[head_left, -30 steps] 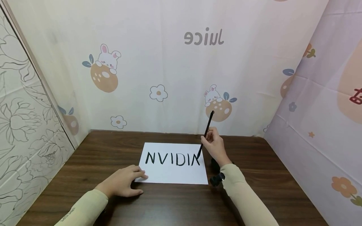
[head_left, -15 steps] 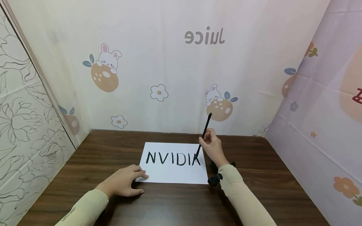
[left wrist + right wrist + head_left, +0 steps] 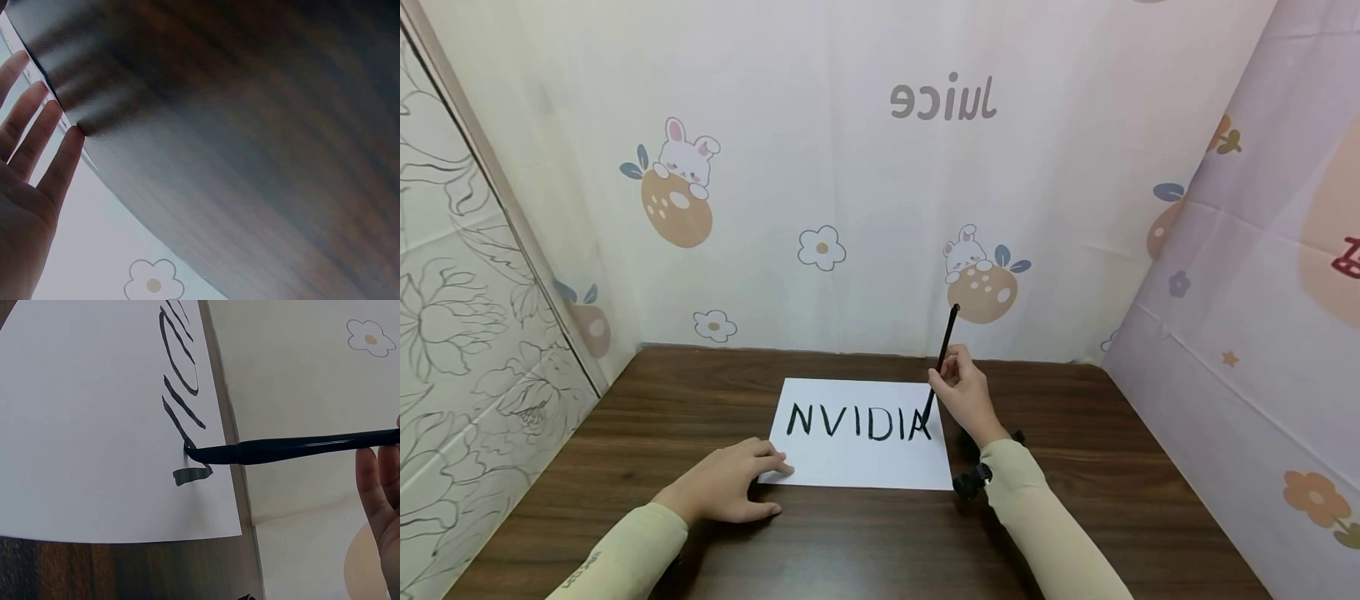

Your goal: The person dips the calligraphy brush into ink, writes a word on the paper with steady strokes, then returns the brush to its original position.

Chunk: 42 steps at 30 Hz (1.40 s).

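A white sheet of paper (image 3: 857,467) lies on the table and bears the black painted letters "NVIDIA" (image 3: 880,423). My right hand (image 3: 967,398) pinches a slim black writing brush (image 3: 948,337) at the sheet's upper right. In the right wrist view, the dark brush head (image 3: 215,454) bends at its tip against the last letter, between its two slanted strokes. My left hand (image 3: 727,482) rests at the paper's lower left corner, some fingertips on the sheet and the thumb on the wood. The left wrist view shows this hand's fingers (image 3: 59,165) extended and spread.
The dark wooden table (image 3: 880,550) extends around the sheet. Behind it hangs a pale curtain (image 3: 760,167) printed with rabbits, fruit and flowers. More printed cloth hangs at both sides. A black device (image 3: 973,481) is strapped at my right wrist.
My right hand has shifted slightly left overall; the brush tip went left across the last letter, then back right, and a crossbar now shows there. My left hand stays put.
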Motion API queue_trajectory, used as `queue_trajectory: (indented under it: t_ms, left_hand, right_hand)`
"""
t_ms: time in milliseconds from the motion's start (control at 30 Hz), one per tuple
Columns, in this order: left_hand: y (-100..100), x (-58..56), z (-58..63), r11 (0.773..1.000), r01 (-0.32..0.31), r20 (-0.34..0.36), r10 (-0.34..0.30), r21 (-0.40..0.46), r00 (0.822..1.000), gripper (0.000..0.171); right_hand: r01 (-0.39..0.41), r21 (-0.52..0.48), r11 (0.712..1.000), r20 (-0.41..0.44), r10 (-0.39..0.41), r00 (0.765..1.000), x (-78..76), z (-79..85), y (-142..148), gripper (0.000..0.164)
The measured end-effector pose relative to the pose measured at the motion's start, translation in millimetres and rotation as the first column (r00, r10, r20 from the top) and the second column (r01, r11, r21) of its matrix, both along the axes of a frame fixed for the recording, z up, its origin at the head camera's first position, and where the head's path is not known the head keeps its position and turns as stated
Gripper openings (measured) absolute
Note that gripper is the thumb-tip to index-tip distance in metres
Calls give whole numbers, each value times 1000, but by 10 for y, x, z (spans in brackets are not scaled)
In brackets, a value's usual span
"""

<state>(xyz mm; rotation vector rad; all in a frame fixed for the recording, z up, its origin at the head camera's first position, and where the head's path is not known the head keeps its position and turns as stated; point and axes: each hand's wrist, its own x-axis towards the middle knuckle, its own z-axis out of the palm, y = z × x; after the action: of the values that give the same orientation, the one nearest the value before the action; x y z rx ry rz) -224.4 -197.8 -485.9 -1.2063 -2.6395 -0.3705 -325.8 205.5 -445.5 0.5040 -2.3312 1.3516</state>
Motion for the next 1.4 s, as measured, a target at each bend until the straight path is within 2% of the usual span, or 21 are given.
queue_trajectory:
  t_ms: [367, 600, 900, 1200, 1400]
  left_hand:
    - [5, 0, 21, 999, -18, 48, 19, -26, 999, 44]
    - [5, 5, 21, 1000, -7, 30, 7, -14, 1000, 43]
    - [12, 18, 30, 1000, -10, 51, 11, -17, 999, 43]
    - [14, 10, 6, 1000, 1, 4, -1, -6, 1000, 43]
    - [23, 16, 14, 1000, -6, 23, 6, -12, 1000, 43]
  right_hand:
    - [19, 0, 1000, -37, -19, 999, -3, -1, 28, 25]
    - [34, 9, 999, -56, -33, 998, -2, -1, 49, 26]
    - [41, 11, 999, -63, -40, 997, 2, 28, 74, 26]
    - [24, -57, 998, -85, -29, 996, 29, 131, 102, 26]
    - [23, -69, 997, -86, -29, 996, 38, 180, 137, 27]
